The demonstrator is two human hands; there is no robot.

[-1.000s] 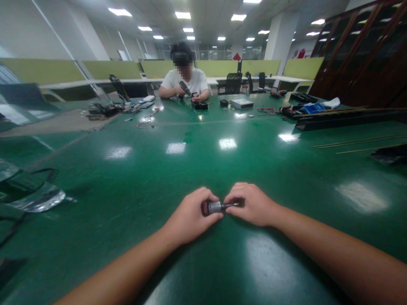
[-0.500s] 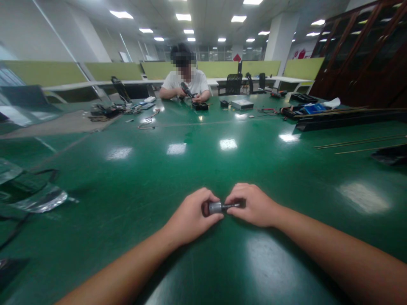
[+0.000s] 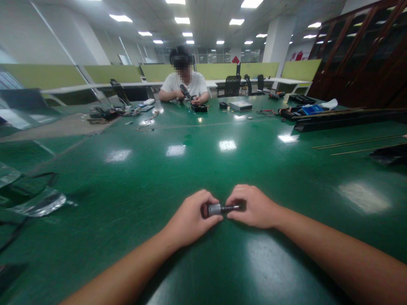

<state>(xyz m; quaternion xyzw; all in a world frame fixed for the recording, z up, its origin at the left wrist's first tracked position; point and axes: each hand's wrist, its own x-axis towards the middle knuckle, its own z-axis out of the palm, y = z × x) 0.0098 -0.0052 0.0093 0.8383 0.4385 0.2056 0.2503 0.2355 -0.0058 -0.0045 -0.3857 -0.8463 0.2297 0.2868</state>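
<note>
My left hand (image 3: 193,216) grips a small silver cylinder (image 3: 215,209) between thumb and fingers, low over the table. Out of the cylinder's right end runs a dark ridged shaft (image 3: 228,208) with a bright tip, lying roughly level. I cannot make out whether the ridges are a thread or a spring. Around this shaft my right hand (image 3: 251,206) curves, thumb below and fingers above, with a visible gap between the fingertips. The shaft shows between them and they seem apart from it.
Across the green table (image 3: 143,169) a person (image 3: 184,84) holds a drill-like tool (image 3: 184,90) over a black box (image 3: 199,108). A clear plastic object (image 3: 38,203) lies left. Black bars (image 3: 330,121) and thin rods (image 3: 359,141) lie right, with a grey box (image 3: 241,105) farther back.
My right thumb and fingers have parted slightly and moved a little right, so more of the ridged shaft shows. My left hand keeps its hold on the cylinder. The view tilted slightly.
</note>
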